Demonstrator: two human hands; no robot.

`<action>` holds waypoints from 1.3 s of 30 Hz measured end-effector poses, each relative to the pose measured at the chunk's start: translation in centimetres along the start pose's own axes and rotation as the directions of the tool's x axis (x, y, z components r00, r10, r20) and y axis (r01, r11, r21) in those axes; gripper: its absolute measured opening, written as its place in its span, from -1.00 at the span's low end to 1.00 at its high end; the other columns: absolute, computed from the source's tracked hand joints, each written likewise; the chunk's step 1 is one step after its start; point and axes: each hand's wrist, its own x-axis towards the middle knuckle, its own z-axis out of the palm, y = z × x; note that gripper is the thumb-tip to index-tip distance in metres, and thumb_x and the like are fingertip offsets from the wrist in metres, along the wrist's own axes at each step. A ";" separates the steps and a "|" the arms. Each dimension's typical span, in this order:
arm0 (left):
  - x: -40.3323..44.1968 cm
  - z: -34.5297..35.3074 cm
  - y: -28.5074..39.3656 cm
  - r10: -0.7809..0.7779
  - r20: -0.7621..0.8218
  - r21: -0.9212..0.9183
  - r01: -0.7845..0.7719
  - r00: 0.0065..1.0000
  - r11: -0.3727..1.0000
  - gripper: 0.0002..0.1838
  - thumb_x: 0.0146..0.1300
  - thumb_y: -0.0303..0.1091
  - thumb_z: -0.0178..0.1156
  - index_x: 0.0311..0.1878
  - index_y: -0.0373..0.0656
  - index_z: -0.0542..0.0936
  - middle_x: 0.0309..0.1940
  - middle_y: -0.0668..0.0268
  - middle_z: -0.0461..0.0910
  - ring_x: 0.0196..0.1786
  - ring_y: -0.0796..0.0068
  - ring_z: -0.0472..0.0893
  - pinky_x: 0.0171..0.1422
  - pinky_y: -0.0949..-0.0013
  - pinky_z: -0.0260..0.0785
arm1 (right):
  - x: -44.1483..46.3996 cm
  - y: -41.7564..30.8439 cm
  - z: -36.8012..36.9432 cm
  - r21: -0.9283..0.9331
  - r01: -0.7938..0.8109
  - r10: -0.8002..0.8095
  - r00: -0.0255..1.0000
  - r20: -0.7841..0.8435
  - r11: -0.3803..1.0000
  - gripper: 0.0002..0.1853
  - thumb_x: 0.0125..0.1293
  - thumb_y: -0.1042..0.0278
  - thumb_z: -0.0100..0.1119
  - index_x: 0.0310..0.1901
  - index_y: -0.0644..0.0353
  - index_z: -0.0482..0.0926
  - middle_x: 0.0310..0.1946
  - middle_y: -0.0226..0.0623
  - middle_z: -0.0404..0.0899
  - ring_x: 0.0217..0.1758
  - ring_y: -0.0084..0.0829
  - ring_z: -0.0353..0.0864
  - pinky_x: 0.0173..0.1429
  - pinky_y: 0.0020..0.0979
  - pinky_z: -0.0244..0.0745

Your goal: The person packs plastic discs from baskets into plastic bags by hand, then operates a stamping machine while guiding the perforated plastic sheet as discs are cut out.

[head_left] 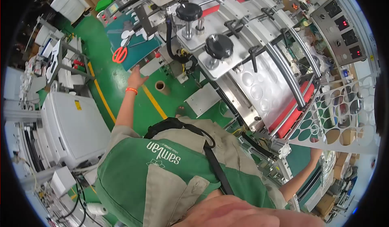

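Observation:
My left hand stretches forward over the green floor with its thumb apart from the fingers and nothing visible in it. It is near the front edge of a teal work surface, where orange-handled scissors lie. Out to the right, my right hand grips the lower edge of a thin pale sheet with rows of round holes. Part of those fingers is hidden by the sheet. The sheet hangs beside a machine bed carrying clear film with round formed shapes.
Black knobs and curved metal rails top the machine. A red roller sits at its near end. A control panel stands at upper right. A cardboard tube is on the floor, and a white cabinet stands left.

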 end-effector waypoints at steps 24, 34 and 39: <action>8.8 4.6 -4.7 0.258 -0.143 0.509 -0.153 0.955 0.847 0.02 -0.14 -0.50 0.21 0.37 0.27 -0.12 0.39 0.29 -0.17 0.32 -0.06 0.07 0.31 0.04 0.05 | 1.7 -10.6 -3.0 0.556 -0.156 0.345 0.904 -0.253 0.817 -0.73 0.22 0.21 0.06 -0.18 0.21 0.57 -0.44 -0.44 0.54 -0.47 -0.69 0.39 -0.43 -0.60 0.28; 10.1 5.8 -6.1 0.240 -0.165 0.467 -0.138 0.957 0.873 0.02 -0.10 -0.42 0.24 0.36 0.34 -0.15 0.39 0.34 -0.18 0.32 -0.04 0.07 0.35 0.07 0.04 | 18.8 -11.3 -3.0 0.794 -0.013 0.227 0.961 -0.157 0.608 -0.66 0.31 0.16 -0.09 0.02 0.15 0.46 -0.14 -0.48 0.52 -0.37 -0.62 0.43 -0.30 -0.62 0.35; 10.2 5.8 -6.3 0.155 -0.078 0.552 -0.087 0.985 0.829 -0.26 -0.01 -0.34 0.22 0.28 -0.02 0.16 0.40 0.36 -0.27 0.37 0.04 -0.03 0.31 0.08 0.06 | 20.8 -11.1 -2.3 0.794 -0.046 0.232 0.965 -0.121 0.606 -0.65 0.31 0.16 -0.09 0.02 0.15 0.45 -0.15 -0.48 0.52 -0.37 -0.62 0.43 -0.29 -0.61 0.35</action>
